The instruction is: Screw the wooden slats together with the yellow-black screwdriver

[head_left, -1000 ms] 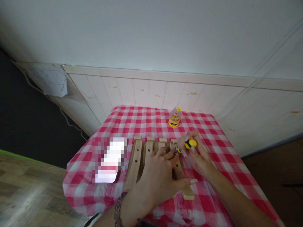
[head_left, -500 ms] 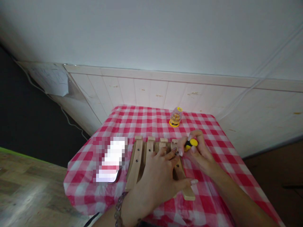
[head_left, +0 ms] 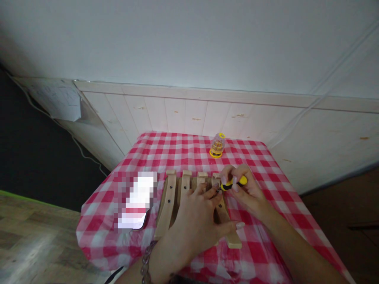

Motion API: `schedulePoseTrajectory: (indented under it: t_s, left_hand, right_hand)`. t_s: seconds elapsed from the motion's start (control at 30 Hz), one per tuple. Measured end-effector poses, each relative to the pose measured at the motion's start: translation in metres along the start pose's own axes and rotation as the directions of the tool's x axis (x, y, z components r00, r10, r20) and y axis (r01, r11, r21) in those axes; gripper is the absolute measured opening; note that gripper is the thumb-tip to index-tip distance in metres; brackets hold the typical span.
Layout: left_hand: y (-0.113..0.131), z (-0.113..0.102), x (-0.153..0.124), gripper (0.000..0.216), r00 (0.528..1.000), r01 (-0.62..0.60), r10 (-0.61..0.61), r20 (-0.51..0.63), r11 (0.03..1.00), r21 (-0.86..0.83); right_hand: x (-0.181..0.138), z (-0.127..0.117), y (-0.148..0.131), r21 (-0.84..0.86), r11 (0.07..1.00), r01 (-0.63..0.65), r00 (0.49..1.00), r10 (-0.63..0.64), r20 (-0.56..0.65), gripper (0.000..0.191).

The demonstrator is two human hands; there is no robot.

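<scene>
A wooden rack (head_left: 169,194) of several pale curved slats with dark screws lies on the table. Across its middle my left hand (head_left: 197,215) rests flat, fingers spread, thumb stretched out to the right. My right hand (head_left: 248,194) has its fingers wrapped round a small yellow-and-black screwdriver (head_left: 243,180). The screwdriver lies at a low slant, its shaft pointing left to the rightmost slat beside my left fingertips. Exactly where the tip meets the wood is hidden by those fingers.
A clear bit case (head_left: 217,146) with a yellow base and top stands behind the rack. To the left lies a phone (head_left: 136,199) with a blurred, lit screen. A red-and-white checked tablecloth (head_left: 174,148) covers the table, which stands against a panelled wall (head_left: 174,112).
My right fingers have shifted their grip round the screwdriver's handle, showing more of its side. My left hand keeps its place on the rack. The whole view has moved slightly.
</scene>
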State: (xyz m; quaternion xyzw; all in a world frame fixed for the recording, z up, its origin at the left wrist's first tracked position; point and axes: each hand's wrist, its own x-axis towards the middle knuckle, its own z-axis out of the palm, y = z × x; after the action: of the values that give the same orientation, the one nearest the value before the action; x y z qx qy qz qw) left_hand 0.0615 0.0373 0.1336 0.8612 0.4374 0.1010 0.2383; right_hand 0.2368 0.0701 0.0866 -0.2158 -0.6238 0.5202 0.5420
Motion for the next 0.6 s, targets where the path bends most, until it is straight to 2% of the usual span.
schedulePoseTrajectory:
  t_s: [0.13,0.23,0.3,0.37,0.5,0.6]
  left_hand:
    - [-0.001,0.000,0.000,0.050,1.000,0.013,-0.013,0.008,1.000,0.007]
    - [-0.001,0.002,0.001,0.054,1.000,0.001,-0.001,0.000,1.000,0.009]
    - [-0.001,0.001,0.000,0.055,1.000,-0.005,0.005,-0.002,1.000,0.005]
    - [0.000,0.000,0.000,0.054,1.000,-0.003,0.003,0.005,1.000,0.003]
    - [0.001,-0.002,0.000,0.052,1.000,0.002,-0.002,0.017,1.000,0.006]
    - [0.000,0.000,0.000,0.050,1.000,-0.007,0.007,0.004,1.000,0.001]
  right_hand:
    - [0.001,0.001,-0.001,0.083,0.997,0.004,1.000,-0.003,-0.011,0.013]
    - [0.001,0.006,-0.004,0.127,0.990,-0.055,0.997,0.061,-0.049,0.041]
    - [0.001,0.008,-0.005,0.144,0.980,-0.139,0.988,0.148,-0.054,0.050]
    - [0.000,0.007,-0.005,0.128,0.977,-0.173,0.982,0.181,-0.054,0.044]
    - [-0.002,0.001,-0.001,0.019,0.996,-0.093,0.996,0.092,0.020,0.033]
    - [-0.003,-0.003,0.000,0.025,0.998,-0.064,0.995,0.062,0.077,0.020]
